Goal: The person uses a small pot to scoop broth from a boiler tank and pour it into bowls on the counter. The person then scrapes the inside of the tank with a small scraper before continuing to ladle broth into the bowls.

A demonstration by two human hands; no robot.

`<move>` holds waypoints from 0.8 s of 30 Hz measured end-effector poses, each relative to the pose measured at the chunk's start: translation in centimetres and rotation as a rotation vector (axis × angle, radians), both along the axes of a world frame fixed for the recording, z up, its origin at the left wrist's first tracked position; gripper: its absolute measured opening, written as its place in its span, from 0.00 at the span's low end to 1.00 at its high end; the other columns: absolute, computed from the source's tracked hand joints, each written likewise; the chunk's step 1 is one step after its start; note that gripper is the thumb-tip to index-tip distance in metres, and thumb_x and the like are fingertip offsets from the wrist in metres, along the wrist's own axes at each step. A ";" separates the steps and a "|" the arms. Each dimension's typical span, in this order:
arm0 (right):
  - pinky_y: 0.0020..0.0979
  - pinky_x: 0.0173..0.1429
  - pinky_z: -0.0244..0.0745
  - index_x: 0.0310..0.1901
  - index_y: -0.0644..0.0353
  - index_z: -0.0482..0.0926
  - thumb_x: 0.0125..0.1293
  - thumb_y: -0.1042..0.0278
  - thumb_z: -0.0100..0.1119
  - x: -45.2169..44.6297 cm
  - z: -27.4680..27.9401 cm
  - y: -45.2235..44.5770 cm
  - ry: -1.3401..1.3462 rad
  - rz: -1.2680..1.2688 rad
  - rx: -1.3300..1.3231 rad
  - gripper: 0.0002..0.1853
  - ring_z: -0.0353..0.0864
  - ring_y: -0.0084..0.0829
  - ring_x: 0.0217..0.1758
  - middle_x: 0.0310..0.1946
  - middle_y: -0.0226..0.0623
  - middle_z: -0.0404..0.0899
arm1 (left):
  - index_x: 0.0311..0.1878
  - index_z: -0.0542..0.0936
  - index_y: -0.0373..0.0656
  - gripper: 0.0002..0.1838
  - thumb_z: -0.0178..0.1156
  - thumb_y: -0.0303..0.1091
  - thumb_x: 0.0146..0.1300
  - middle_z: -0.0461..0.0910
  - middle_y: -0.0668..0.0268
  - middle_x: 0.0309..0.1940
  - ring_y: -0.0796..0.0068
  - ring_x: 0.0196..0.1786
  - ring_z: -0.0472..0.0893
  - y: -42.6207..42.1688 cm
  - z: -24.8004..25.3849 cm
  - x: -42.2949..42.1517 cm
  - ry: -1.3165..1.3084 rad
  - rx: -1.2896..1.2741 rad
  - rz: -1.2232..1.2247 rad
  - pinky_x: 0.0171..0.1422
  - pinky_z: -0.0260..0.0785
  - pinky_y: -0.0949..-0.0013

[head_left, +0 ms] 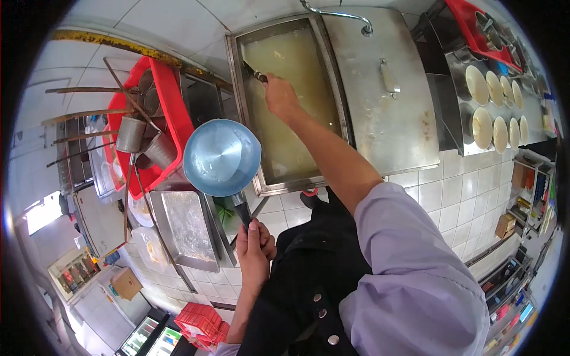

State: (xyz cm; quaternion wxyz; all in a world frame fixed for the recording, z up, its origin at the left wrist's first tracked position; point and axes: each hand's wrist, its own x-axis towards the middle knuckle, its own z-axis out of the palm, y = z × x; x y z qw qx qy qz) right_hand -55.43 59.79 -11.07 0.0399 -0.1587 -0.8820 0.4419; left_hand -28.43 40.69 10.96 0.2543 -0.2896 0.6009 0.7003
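In my left hand [254, 252] is the black handle of a light-blue saucepan [221, 157], with the fingers wrapped round it. The pan's shiny inside faces up, and it is beside the left rim of a steel vat [346, 127]. Cloudy yellowish liquid [294, 113] fills much of the vat. My right hand [280, 97] reaches over this liquid, closed round a dark-handled utensil [259, 76]. A thin shaft runs from the handle toward the vat's upper left wall; its working end cannot be made out.
A steel lid with a handle [389, 77] covers the section to the right, with a curved tap [362, 26] above. Red tub [182, 113] at left holds metal dippers, their long handles sticking out. Below it stands a steel tray [187, 228]. Pale bowls [482, 127] stand far right.
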 end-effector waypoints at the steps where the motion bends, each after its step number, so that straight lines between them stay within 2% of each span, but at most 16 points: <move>1: 0.57 0.51 0.77 0.47 0.65 0.78 0.76 0.64 0.53 -1.0 0.4 0.3 0.019 0.022 0.060 0.12 0.83 0.62 0.45 0.40 0.60 0.84 | 0.42 0.66 0.50 0.11 0.47 0.44 0.83 0.62 0.75 0.27 0.87 0.20 0.56 0.1 -0.1 -0.2 -0.021 0.010 0.010 0.22 0.45 0.76; 2: 0.57 0.51 0.77 0.47 0.65 0.78 0.76 0.64 0.53 -1.7 0.7 0.8 0.017 0.025 0.060 0.12 0.83 0.62 0.45 0.40 0.60 0.84 | 0.42 0.66 0.50 0.11 0.47 0.44 0.83 0.62 0.75 0.27 0.87 0.20 0.56 0.2 -0.1 -0.3 -0.043 0.019 0.023 0.22 0.45 0.76; 4: 0.53 0.56 0.80 0.50 0.65 0.79 0.76 0.64 0.52 -3.0 2.8 2.2 -0.027 0.062 0.143 0.13 0.84 0.59 0.52 0.46 0.58 0.84 | 0.42 0.66 0.50 0.11 0.47 0.44 0.83 0.62 0.75 0.27 0.87 0.20 0.57 0.2 0.1 -0.6 -0.046 0.016 0.029 0.22 0.45 0.76; 8: 0.53 0.56 0.80 0.51 0.65 0.81 0.76 0.61 0.51 -9.0 2.9 4.4 0.047 0.030 0.152 0.16 0.85 0.59 0.52 0.45 0.58 0.84 | 0.42 0.66 0.50 0.11 0.47 0.44 0.83 0.62 0.75 0.27 0.87 0.20 0.57 -0.4 -0.5 -1.0 -0.024 0.009 0.027 0.22 0.45 0.77; 10: 0.53 0.55 0.81 0.50 0.65 0.84 0.76 0.59 0.50 -13.8 2.5 5.8 0.068 0.314 0.444 0.18 0.85 0.58 0.52 0.46 0.57 0.85 | 0.42 0.66 0.50 0.11 0.47 0.44 0.83 0.62 0.75 0.27 0.87 0.20 0.57 -0.6 -1.0 -1.2 -0.026 0.021 0.049 0.22 0.45 0.77; 11: 0.53 0.55 0.81 0.50 0.65 0.84 0.76 0.59 0.50 -16.2 2.0 6.4 0.067 0.316 0.444 0.18 0.85 0.58 0.52 0.46 0.57 0.85 | 0.42 0.66 0.51 0.11 0.47 0.44 0.83 0.62 0.75 0.27 0.87 0.20 0.57 -0.6 -1.2 -1.3 -0.029 0.031 0.066 0.22 0.45 0.77; 13: 0.52 0.55 0.81 0.46 0.62 0.87 0.73 0.60 0.53 -19.1 1.9 7.2 0.064 0.657 0.716 0.17 0.86 0.58 0.51 0.45 0.57 0.85 | 0.42 0.66 0.50 0.11 0.47 0.44 0.83 0.62 0.75 0.27 0.87 0.20 0.57 -0.5 -1.0 -1.6 -0.047 0.032 0.074 0.22 0.45 0.76; 14: 0.52 0.55 0.81 0.46 0.62 0.87 0.73 0.60 0.53 -19.3 2.2 7.8 0.061 0.659 0.715 0.17 0.86 0.58 0.51 0.45 0.57 0.85 | 0.42 0.66 0.50 0.11 0.47 0.43 0.83 0.62 0.75 0.27 0.87 0.20 0.57 -0.5 -1.0 -1.8 -0.062 0.032 0.083 0.22 0.45 0.76; 15: 0.51 0.54 0.82 0.43 0.60 0.88 0.71 0.61 0.54 -18.9 4.9 8.7 0.042 0.595 0.526 0.15 0.86 0.56 0.50 0.44 0.56 0.86 | 0.42 0.66 0.50 0.11 0.47 0.43 0.83 0.62 0.75 0.27 0.87 0.20 0.57 -0.6 -1.1 -2.0 -0.062 0.035 0.085 0.22 0.45 0.76; 17: 0.51 0.54 0.82 0.41 0.58 0.89 0.69 0.61 0.55 -19.9 5.7 9.0 0.025 0.538 0.343 0.14 0.87 0.55 0.49 0.42 0.55 0.87 | 0.42 0.66 0.50 0.11 0.47 0.43 0.83 0.62 0.75 0.27 0.87 0.20 0.57 -0.7 -1.5 -2.1 -0.095 0.010 0.099 0.22 0.45 0.76; 19: 0.45 0.48 0.80 0.34 0.63 0.86 0.71 0.54 0.54 -20.6 4.1 9.2 0.207 0.748 0.721 0.20 0.87 0.47 0.38 0.28 0.46 0.87 | 0.42 0.65 0.50 0.11 0.47 0.43 0.83 0.62 0.75 0.26 0.87 0.20 0.57 -0.5 -1.8 -2.4 -0.092 0.009 0.096 0.22 0.46 0.76; 20: 0.45 0.48 0.80 0.34 0.63 0.86 0.71 0.54 0.54 -20.4 3.1 9.3 0.197 0.745 0.717 0.20 0.87 0.47 0.38 0.28 0.46 0.87 | 0.41 0.65 0.50 0.11 0.46 0.43 0.83 0.61 0.75 0.26 0.87 0.20 0.57 -0.4 -1.7 -2.5 -0.083 0.009 0.087 0.22 0.46 0.76; 23: 0.50 0.52 0.82 0.35 0.54 0.90 0.64 0.60 0.61 -18.9 4.8 8.8 -0.008 0.673 0.501 0.11 0.88 0.53 0.44 0.34 0.51 0.87 | 0.41 0.65 0.50 0.11 0.46 0.43 0.83 0.62 0.75 0.26 0.87 0.20 0.57 -0.2 -1.8 -3.1 -0.083 0.018 0.101 0.22 0.46 0.76; 24: 0.50 0.53 0.82 0.34 0.56 0.89 0.65 0.60 0.61 -17.7 5.2 9.0 -0.018 0.621 0.382 0.12 0.87 0.54 0.45 0.36 0.52 0.87 | 0.41 0.65 0.50 0.11 0.46 0.43 0.83 0.62 0.75 0.26 0.87 0.20 0.57 0.0 -1.7 -3.1 -0.085 0.017 0.106 0.22 0.46 0.76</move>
